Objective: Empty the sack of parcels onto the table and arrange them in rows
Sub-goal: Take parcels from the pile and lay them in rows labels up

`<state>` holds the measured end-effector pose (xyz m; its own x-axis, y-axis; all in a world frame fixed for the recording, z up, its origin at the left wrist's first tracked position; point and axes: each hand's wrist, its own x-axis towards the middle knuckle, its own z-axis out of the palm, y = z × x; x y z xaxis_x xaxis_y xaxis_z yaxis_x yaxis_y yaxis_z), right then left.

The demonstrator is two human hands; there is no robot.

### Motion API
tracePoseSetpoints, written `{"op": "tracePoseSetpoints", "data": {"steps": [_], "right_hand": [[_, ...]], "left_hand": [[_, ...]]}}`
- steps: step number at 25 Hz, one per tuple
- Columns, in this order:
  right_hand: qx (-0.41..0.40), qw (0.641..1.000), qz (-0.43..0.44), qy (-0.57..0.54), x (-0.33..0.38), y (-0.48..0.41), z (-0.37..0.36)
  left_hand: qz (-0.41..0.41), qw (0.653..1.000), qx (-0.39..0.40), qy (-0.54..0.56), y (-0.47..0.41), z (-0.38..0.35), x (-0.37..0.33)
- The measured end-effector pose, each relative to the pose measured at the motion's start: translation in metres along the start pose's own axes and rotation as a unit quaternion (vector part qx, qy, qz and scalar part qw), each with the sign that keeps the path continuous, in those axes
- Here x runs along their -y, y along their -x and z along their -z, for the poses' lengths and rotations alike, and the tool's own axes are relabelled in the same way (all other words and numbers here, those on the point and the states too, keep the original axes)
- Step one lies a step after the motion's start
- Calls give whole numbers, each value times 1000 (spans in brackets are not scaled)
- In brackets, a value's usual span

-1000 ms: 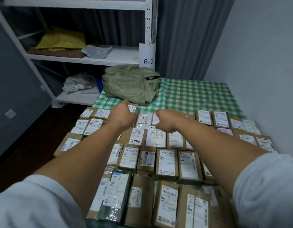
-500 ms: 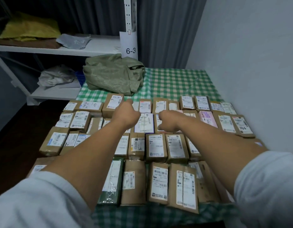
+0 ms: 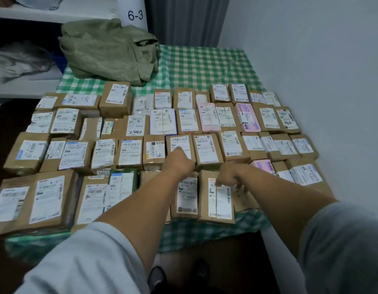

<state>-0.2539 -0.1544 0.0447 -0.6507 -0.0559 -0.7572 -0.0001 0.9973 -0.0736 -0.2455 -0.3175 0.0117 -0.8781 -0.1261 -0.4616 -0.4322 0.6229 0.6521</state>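
Observation:
Several brown, pink and white labelled parcels lie in rows on the green checked table (image 3: 205,64). The crumpled green sack (image 3: 107,52) sits at the table's back left. My left hand (image 3: 179,161) is curled into a fist, its knuckles resting on a dark parcel with a white label (image 3: 180,143) in the third row. My right hand (image 3: 230,177) hovers over the front row with fingers hanging loosely, their tips touching a brown parcel with a split label (image 3: 218,198). Neither hand holds anything.
A white shelf unit (image 3: 56,11) with a "6-3" sign (image 3: 135,15) stands behind and left of the table. A white wall (image 3: 311,60) runs along the right side. Bare tablecloth shows behind the back row. My shoes (image 3: 158,276) are at the table's front edge.
Both hands have drawn back from the second row toward me, the left to the third row and the right to the front row. The camera has tilted down.

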Motion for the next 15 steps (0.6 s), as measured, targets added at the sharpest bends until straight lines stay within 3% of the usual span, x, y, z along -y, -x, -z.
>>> {"op": "tracePoseSetpoints", "data": {"steps": [8, 15], "right_hand": [[73, 997, 12, -18, -52, -59, -51], [17, 987, 28, -158, -65, -93, -61]], "left_hand": [[95, 994, 53, 13, -9, -102, 12], [139, 985, 35, 101, -22, -126, 17]]}}
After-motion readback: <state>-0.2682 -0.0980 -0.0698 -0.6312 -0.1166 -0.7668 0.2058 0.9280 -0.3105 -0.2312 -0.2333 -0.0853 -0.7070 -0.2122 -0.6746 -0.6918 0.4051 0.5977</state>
